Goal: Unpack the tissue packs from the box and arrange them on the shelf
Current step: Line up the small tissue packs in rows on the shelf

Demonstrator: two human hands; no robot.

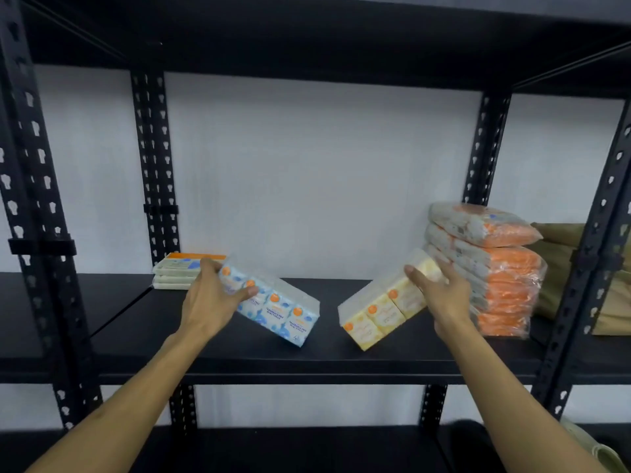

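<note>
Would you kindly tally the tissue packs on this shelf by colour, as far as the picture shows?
Blue pack, in the left hand: 1
Yellow pack, in the right hand: 1
Orange packs, stacked at right: at least 4; lower ones blur together
Cream packs, stacked at left: 3
Total: at least 9

Black metal shelf (259, 356) held tissue packs.
Cream stack (172, 273) sat back left, orange stack (495, 268) at right, brown bag (560, 268) just beyond it; blue pack (283, 312) and yellow pack (372, 319) stood tilted mid-shelf.
</note>
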